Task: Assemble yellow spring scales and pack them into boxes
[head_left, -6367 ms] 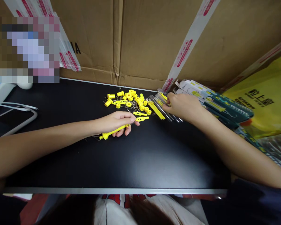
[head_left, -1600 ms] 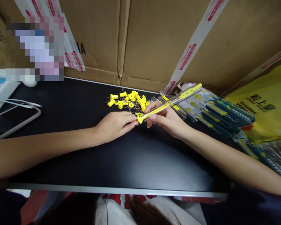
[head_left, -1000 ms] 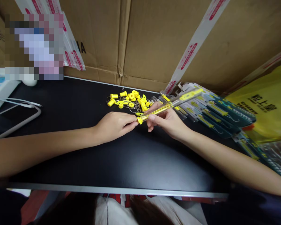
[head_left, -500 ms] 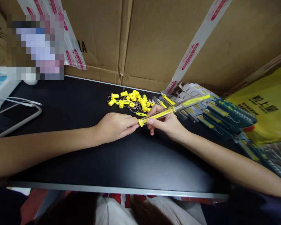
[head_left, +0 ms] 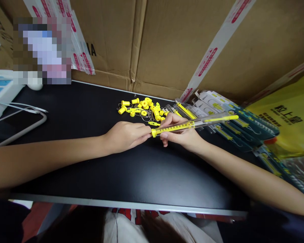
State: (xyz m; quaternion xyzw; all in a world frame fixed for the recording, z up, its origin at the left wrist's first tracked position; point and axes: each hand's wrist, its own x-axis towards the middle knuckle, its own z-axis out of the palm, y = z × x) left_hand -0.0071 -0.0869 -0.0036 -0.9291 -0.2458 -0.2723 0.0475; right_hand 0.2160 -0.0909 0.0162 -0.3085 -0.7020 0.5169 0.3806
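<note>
While right hand (head_left: 186, 136) pinches tube (head_left: 177, 127), left hand (head_left: 124, 135) pinches tube's capped end; yellow parts (head_left: 156, 114) behind tube, boxes (head_left: 258, 125) by tube's far end, surface (head_left: 142, 175) beneath.

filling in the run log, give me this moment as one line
left hand: pinched at yellow cap | right hand: holding clear tube | yellow parts: loose on black table

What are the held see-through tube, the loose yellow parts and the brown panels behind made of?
Tube: probably clear plastic, though glass is possible; it's glossy and shows the yellow insert inside. Yellow parts: likely moulded plastic, uniformly coloured with slight shine. Brown panels: apparently cardboard, matte, with creased edges.
</note>
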